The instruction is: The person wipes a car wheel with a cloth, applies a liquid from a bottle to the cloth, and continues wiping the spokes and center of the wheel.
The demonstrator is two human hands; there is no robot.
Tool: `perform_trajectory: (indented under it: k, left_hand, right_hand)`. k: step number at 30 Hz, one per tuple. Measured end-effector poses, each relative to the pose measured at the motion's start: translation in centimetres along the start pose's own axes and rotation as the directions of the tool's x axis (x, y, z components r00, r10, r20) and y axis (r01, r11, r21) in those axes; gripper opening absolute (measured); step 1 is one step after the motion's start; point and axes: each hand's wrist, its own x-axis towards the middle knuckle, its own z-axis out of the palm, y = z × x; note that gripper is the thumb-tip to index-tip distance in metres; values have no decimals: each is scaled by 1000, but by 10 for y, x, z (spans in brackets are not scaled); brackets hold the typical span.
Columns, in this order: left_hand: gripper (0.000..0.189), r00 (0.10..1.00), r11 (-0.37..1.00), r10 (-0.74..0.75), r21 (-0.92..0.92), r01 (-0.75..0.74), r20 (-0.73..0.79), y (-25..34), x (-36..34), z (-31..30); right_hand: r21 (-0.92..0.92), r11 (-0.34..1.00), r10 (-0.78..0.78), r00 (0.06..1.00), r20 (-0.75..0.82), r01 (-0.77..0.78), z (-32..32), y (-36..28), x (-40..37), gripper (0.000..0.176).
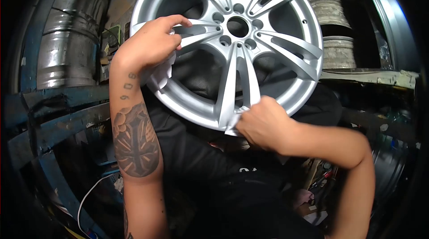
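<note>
Dim workshop clutter is seen behind a silver alloy wheel [232, 76], which is propped face-up against a dark-clothed lap.
At the wheel's nine o'clock, the left hand [149, 44] is closed over a spoke, with a white cloth [161, 74] pinched beneath the fingers. At six o'clock, the right hand [263, 125] is clenched on a white rag [234, 120] pressed to the rim. A ribbed metal duct [71, 29] is placed at ten o'clock of the view, and worn stacked rims [328, 11] at two o'clock.
</note>
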Motion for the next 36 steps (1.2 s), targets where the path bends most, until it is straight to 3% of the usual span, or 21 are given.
perform_trajectory:
  k: [2, 8, 10, 11, 14, 17, 20, 24, 26, 27, 30, 33, 36]
  left_hand:
    - [45, 1000, 999, -20, -31, 21, 18, 2, 4, 2]
    - [44, 999, 1000, 12, 12, -12, 37, -2, 11, 1]
    - [43, 996, 999, 34, 39, -37, 83, -3, 14, -1]
    - [43, 997, 1000, 4, 22, -5, 73, -4, 13, 2]
    - [44, 999, 1000, 1, 0, -1, 38, 4, 14, 6]
    - [45, 999, 1000, 7, -30, -6, 53, 2, 8, 6]
    - [45, 999, 999, 20, -42, -18, 41, -7, 14, 12]
    - [47, 996, 986, -55, -154, 65, 72, 6, 11, 10]
    - [47, 998, 994, -46, -97, 50, 42, 1, 12, 7]
    - [47, 999, 997, -37, -73, 40, 34, 0, 14, 9]
    - [47, 995, 985, -57, -161, 69, 80, 4, 13, 8]
    - [48, 999, 998, -16, -57, 18, 39, -7, 12, 8]
    - [48, 1000, 998, -18, -58, 19, 12, -4, 5, 5]
  right_hand:
    - [-167, 983, -51, 987, 153, 77, -15, -6, 4, 10]
    - [-194, 959, -208, 978, 13, 207, -13, 12, 18, 19]
    - [-339, 906, -153, 944, 293, 252, -43, -13, 1, 19]
    - [-177, 973, -97, 959, 266, 147, -33, -10, 3, 18]
    - [152, 986, -79, 994, 78, 67, -13, 18, 9, 20]
    - [302, 951, 85, 995, -51, -66, 16, -9, -26, 22]
    - [460, 860, 322, 935, -151, -222, 22, -29, -28, 31]
    - [490, 824, 367, 927, -79, -285, 21, -37, -32, 31]
    - [502, 808, 353, 936, 3, -307, 6, -35, -42, 31]
    - [525, 789, 412, 909, -67, -319, 13, -37, -32, 32]
    - [498, 815, 377, 924, -66, -296, 18, -25, -14, 33]
    - [434, 846, 306, 948, 83, -311, -5, -29, -34, 33]
    - [452, 839, 380, 921, -89, -302, 25, -23, -1, 33]
